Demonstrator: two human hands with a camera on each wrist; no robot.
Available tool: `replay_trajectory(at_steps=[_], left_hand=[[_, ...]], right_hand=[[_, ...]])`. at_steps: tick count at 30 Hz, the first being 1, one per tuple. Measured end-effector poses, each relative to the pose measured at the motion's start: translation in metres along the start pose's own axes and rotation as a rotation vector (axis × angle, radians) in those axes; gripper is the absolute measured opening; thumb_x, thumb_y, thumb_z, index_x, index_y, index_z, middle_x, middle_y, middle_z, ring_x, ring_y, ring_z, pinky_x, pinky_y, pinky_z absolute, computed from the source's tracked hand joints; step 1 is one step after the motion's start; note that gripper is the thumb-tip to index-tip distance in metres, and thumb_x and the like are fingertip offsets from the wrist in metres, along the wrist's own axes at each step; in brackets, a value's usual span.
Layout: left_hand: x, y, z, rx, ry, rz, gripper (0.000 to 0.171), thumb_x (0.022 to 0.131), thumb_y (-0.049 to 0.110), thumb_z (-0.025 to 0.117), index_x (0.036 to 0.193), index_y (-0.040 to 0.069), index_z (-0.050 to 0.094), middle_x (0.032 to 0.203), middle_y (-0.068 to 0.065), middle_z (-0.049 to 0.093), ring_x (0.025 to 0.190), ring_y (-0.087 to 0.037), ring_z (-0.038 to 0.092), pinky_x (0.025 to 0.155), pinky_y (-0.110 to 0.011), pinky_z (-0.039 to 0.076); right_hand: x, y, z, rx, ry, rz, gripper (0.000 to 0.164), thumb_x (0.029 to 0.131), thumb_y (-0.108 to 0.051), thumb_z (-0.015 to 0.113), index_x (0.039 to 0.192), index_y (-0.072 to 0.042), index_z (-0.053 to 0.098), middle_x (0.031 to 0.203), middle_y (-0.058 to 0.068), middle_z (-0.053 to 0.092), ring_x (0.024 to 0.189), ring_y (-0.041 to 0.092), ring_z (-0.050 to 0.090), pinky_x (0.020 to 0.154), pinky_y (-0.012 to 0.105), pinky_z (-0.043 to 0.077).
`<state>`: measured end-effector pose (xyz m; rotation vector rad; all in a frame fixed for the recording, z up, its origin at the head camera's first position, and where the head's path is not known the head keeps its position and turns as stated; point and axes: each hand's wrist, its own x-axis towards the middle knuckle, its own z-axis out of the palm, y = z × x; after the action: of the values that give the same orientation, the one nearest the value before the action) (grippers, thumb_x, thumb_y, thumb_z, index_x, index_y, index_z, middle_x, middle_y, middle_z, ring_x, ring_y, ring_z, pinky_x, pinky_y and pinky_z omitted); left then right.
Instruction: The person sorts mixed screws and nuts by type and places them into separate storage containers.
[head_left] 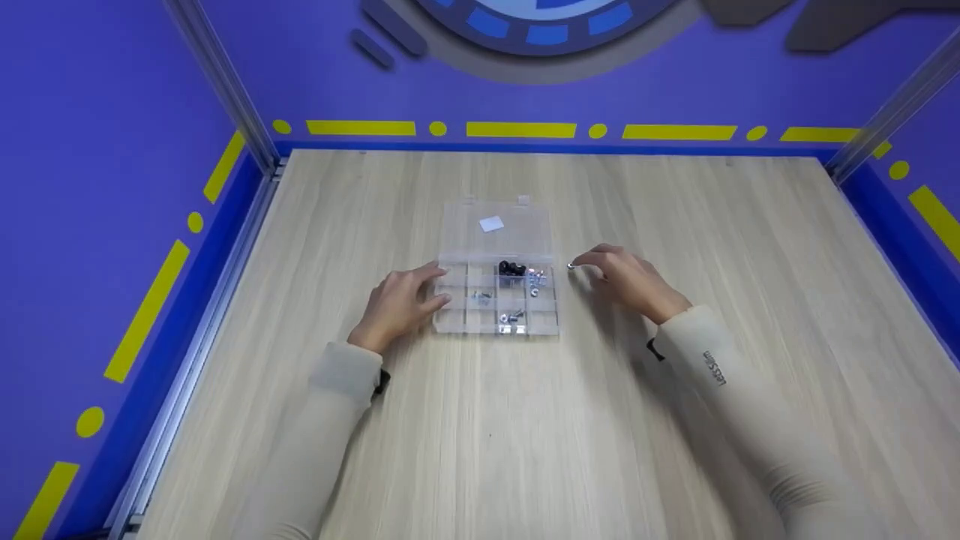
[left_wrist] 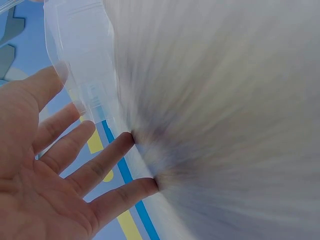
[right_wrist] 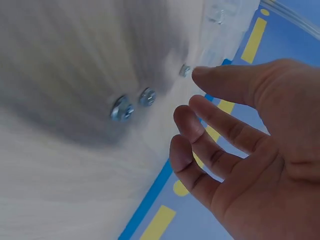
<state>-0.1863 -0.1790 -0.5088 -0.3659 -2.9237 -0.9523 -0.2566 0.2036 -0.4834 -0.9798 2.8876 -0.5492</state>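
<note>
A clear plastic compartment box (head_left: 513, 304) lies on the table with its lid (head_left: 465, 232) folded back. My left hand (head_left: 397, 304) rests at the box's left edge, thumb and forefinger over the rim; in the left wrist view its fingers are spread, two tips touching the table. Just right of the box, my right hand (head_left: 628, 276) pinches a small silver screw (right_wrist: 185, 70) at its thumb tip; its forefinger is hidden in the right wrist view. On the table near that hand lie two silver screws (right_wrist: 122, 108), which the hand covers in the head view.
Black round parts (head_left: 511, 268) fill a back compartment; silver screws and small metal pieces (head_left: 537, 279) lie in several others. A white label (head_left: 491, 224) shows on the lid. Blue panels with metal frame posts (head_left: 225, 82) border the wooden table (head_left: 495, 435).
</note>
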Motion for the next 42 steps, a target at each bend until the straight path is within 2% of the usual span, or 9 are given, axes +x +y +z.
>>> replay_trajectory(at_steps=[3, 7, 12, 22, 32, 39, 42], left_hand=[[0.000, 0.001, -0.001, -0.001, -0.004, 0.002, 0.046, 0.096, 0.032, 0.075, 0.136, 0.012, 0.068, 0.148, -0.010, 0.057, 0.136, -0.031, 0.054, 0.110, -0.048, 0.045], [0.001, 0.001, -0.001, -0.004, -0.001, 0.005, 0.046, 0.096, 0.031, 0.076, 0.137, 0.012, 0.068, 0.148, -0.011, 0.057, 0.136, -0.030, 0.054, 0.112, -0.047, 0.044], [0.001, 0.001, -0.001, -0.009, 0.006, 0.012, 0.045, 0.095, 0.030, 0.076, 0.136, 0.012, 0.068, 0.148, -0.010, 0.057, 0.136, -0.031, 0.054, 0.111, -0.048, 0.045], [0.000, 0.001, -0.001, -0.012, -0.004, -0.006, 0.047, 0.095, 0.031, 0.076, 0.138, 0.013, 0.067, 0.149, -0.009, 0.056, 0.136, -0.031, 0.053, 0.112, -0.049, 0.044], [0.001, 0.000, 0.001, 0.000, -0.004, -0.006, 0.046, 0.094, 0.032, 0.077, 0.135, 0.012, 0.069, 0.148, -0.009, 0.057, 0.134, -0.031, 0.056, 0.110, -0.049, 0.045], [0.001, 0.000, 0.001, -0.009, 0.000, -0.002, 0.046, 0.094, 0.031, 0.078, 0.135, 0.011, 0.069, 0.147, -0.009, 0.058, 0.134, -0.032, 0.056, 0.109, -0.049, 0.046], [0.001, 0.000, 0.001, -0.005, 0.000, -0.004, 0.046, 0.094, 0.031, 0.078, 0.135, 0.012, 0.069, 0.147, -0.009, 0.058, 0.134, -0.032, 0.056, 0.110, -0.049, 0.046]], right_hand=[[-0.003, 0.005, 0.000, 0.003, -0.015, 0.040, 0.039, 0.094, 0.012, 0.063, 0.128, -0.004, 0.071, 0.125, 0.017, 0.067, 0.116, 0.037, 0.063, 0.096, 0.054, 0.054], [-0.006, 0.011, 0.001, 0.002, -0.032, 0.077, 0.034, 0.093, 0.012, 0.064, 0.122, -0.002, 0.074, 0.111, 0.017, 0.069, 0.102, 0.032, 0.065, 0.090, 0.050, 0.055], [-0.010, 0.018, 0.004, 0.021, -0.023, 0.087, 0.024, 0.091, 0.008, 0.070, 0.112, -0.001, 0.076, 0.098, 0.015, 0.069, 0.090, 0.030, 0.065, 0.080, 0.048, 0.056], [-0.011, 0.021, 0.005, 0.030, -0.019, 0.126, 0.018, 0.090, 0.007, 0.072, 0.106, 0.002, 0.078, 0.103, 0.017, 0.073, 0.093, 0.030, 0.069, 0.083, 0.050, 0.057], [-0.011, 0.021, 0.008, -0.005, -0.016, 0.145, 0.016, 0.090, 0.009, 0.066, 0.096, 0.000, 0.077, 0.093, 0.012, 0.072, 0.080, 0.025, 0.063, 0.072, 0.045, 0.055], [-0.009, 0.018, 0.004, 0.025, 0.029, 0.098, 0.006, 0.092, 0.003, 0.070, 0.095, -0.001, 0.073, 0.092, 0.011, 0.073, 0.080, 0.025, 0.065, 0.071, 0.044, 0.055], [-0.006, 0.013, 0.000, 0.060, 0.046, 0.056, 0.008, 0.091, 0.005, 0.071, 0.095, -0.001, 0.072, 0.093, 0.011, 0.072, 0.082, 0.026, 0.066, 0.072, 0.042, 0.056]])
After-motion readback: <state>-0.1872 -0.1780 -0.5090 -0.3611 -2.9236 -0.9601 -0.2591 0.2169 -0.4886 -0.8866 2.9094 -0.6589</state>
